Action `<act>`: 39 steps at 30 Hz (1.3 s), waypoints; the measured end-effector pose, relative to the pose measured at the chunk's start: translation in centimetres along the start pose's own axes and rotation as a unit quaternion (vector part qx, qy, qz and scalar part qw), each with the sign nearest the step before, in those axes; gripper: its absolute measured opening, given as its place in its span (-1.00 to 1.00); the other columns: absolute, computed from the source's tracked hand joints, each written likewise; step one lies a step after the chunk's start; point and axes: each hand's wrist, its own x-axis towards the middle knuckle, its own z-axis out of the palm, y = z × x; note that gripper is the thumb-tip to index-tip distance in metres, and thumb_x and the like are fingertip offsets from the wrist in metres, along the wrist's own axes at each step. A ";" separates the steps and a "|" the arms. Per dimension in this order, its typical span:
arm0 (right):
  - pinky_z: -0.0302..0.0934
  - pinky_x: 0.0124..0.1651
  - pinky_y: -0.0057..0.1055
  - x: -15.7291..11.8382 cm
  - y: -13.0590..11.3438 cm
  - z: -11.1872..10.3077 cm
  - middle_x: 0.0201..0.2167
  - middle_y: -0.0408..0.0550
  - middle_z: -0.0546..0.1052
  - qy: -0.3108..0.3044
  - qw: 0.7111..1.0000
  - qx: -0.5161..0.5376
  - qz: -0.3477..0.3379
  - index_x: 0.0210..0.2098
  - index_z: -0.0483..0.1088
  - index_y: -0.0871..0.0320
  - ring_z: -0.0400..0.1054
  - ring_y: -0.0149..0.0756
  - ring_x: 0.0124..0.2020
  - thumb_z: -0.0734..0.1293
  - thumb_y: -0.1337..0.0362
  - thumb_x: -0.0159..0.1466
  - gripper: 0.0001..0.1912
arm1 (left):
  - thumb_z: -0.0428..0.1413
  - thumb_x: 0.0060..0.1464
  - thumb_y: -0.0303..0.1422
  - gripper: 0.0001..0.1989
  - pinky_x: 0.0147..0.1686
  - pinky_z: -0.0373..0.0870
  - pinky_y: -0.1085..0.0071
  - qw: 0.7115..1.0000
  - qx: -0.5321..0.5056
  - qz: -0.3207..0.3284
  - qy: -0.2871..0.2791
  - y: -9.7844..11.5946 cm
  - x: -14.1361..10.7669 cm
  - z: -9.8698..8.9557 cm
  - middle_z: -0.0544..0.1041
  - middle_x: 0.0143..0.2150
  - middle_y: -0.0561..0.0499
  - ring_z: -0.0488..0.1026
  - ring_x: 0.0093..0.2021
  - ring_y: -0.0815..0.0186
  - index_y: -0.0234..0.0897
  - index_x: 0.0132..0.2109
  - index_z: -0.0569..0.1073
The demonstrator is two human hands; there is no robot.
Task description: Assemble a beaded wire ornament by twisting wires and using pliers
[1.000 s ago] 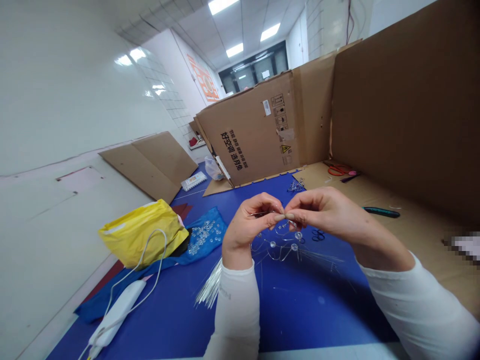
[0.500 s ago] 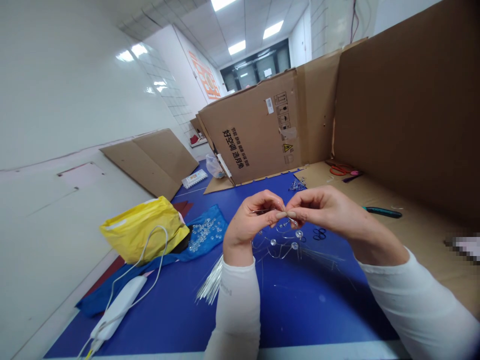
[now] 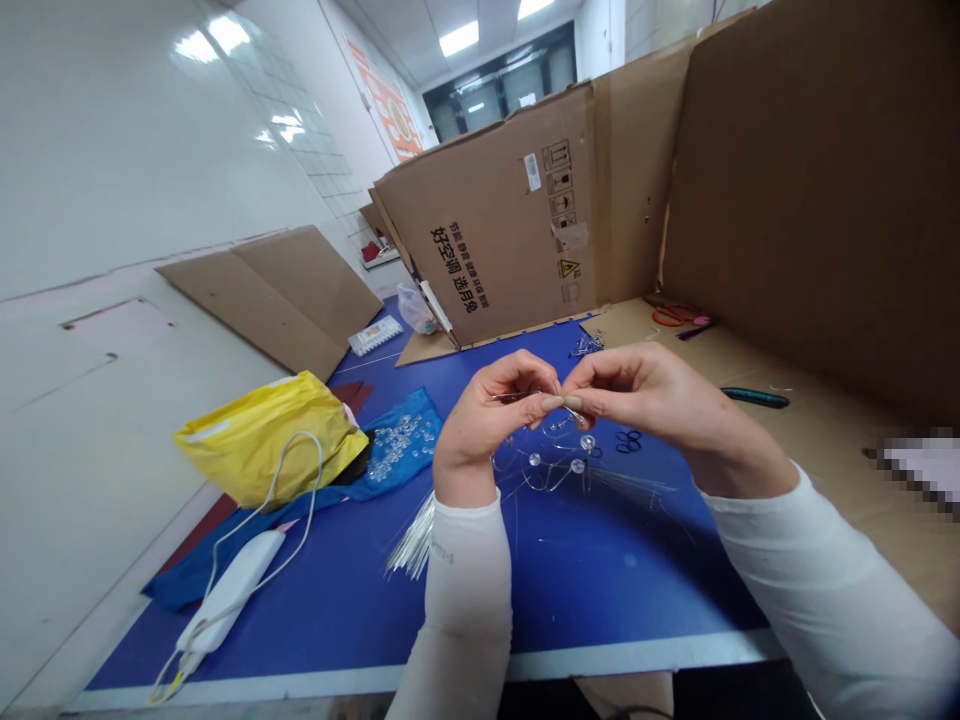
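Note:
My left hand [image 3: 491, 415] and my right hand [image 3: 649, 395] meet above the blue table [image 3: 360, 610], thumbs and fingertips pinched together. Between them is a thin silvery wire [image 3: 510, 398], its exact join hidden by the fingers. Curved strands with clear round beads [image 3: 577, 466] hang or lie just below; I cannot tell whether they touch the table. Black rings [image 3: 628, 441] lie beyond, near my right wrist. A bundle of straight pale wires [image 3: 412, 540] sticks out from beside my left sleeve. More loose clear beads [image 3: 401, 442] are spread on a blue cloth [image 3: 424, 405] to the left.
Tall cardboard panels [image 3: 510, 220] wall off the back and right. Orange-handled scissors [image 3: 675, 315] and dark green-handled pliers [image 3: 756, 397] rest on cardboard at right. At left are a yellow bag [image 3: 270, 440] and a white power strip [image 3: 232, 600] with its cord. Small metal pieces [image 3: 587, 344] lie behind my hands.
The whole view has shifted, with the scene sitting slightly higher and further left, and the table's front edge now shows more. My hands keep the same pinch on the wire.

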 end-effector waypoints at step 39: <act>0.27 -0.06 0.01 -8.8 15.4 -12.9 0.05 0.36 0.60 0.089 0.799 -0.523 0.284 -0.16 0.54 0.07 0.49 0.30 0.07 0.40 0.09 0.26 -0.76 | 0.44 -0.05 -0.16 -0.66 -0.60 0.12 0.55 0.997 -0.070 0.024 0.014 -0.6 0.5 0.1 0.40 -0.54 0.18 0.21 -0.64 0.56 -0.27 -0.36 0.50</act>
